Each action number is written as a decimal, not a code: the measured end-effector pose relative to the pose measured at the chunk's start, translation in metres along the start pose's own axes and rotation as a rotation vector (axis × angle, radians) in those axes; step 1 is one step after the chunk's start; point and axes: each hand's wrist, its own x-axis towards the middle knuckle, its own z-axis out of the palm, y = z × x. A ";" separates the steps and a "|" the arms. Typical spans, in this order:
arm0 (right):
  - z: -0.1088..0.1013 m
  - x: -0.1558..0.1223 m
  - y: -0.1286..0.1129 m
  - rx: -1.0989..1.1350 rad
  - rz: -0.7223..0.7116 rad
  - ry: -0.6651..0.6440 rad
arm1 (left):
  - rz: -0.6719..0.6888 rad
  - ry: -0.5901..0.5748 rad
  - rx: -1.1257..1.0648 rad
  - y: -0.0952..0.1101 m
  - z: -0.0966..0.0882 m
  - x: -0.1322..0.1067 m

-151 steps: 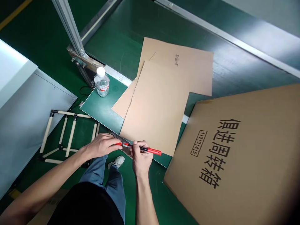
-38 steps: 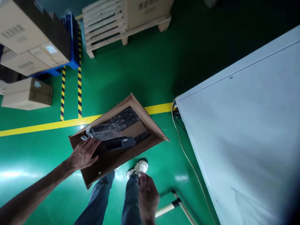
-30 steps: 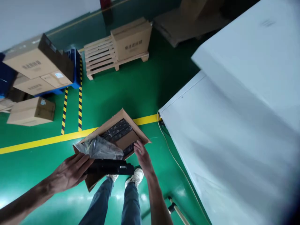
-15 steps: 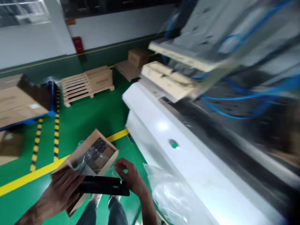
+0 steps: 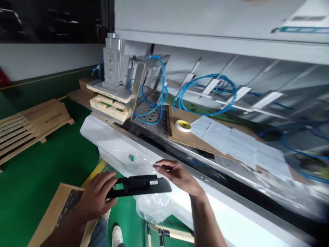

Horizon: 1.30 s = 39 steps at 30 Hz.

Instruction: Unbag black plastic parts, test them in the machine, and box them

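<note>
My left hand (image 5: 99,193) is wrapped round one end of a long, flat black plastic part (image 5: 138,187). The part has a small white label and a rectangular opening with green floor showing through. Just above its far end is my right hand (image 5: 177,175), thumb and fingers pinched together. Something tiny may be at those fingertips, but it is too small to name. Below my left arm, an open cardboard box (image 5: 48,212) shows dark parts inside, partly hidden by the arm.
A white machine ledge (image 5: 115,144) runs across in front of me. Behind it are a roll of tape (image 5: 183,125), paper sheets (image 5: 231,140) and coiled blue hoses (image 5: 205,92). A clear plastic bag (image 5: 154,207) hangs below the ledge. A wooden pallet (image 5: 17,133) lies at left.
My view has swung right toward the machine, and the cardboard box has shifted to the lower left. The black part, still in my left hand, has come up in front of the ledge.
</note>
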 end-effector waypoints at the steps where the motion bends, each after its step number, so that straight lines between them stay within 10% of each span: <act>1: -0.014 0.000 0.002 0.003 0.022 0.041 | 0.018 0.004 -0.072 -0.004 0.008 0.015; 8: -0.087 0.000 0.026 -0.066 0.231 0.281 | 0.064 -0.059 -0.436 -0.035 0.049 0.063; 19: -0.125 -0.002 0.098 -0.437 0.520 0.585 | -0.299 -0.245 -0.625 -0.072 0.099 0.003; 25: -0.095 -0.014 0.101 -0.759 0.533 0.778 | -0.678 -0.334 -0.739 -0.062 0.096 0.001; 28: -0.054 -0.021 0.109 -0.971 0.295 0.909 | -0.771 -0.275 -0.746 -0.048 0.093 0.008; 32: 0.004 -0.012 0.127 -1.107 -0.072 0.700 | -0.800 -0.258 -0.736 -0.034 0.094 0.019; 39: 0.016 0.021 0.133 -1.051 0.139 0.646 | -0.727 -0.294 -0.679 -0.030 0.100 0.029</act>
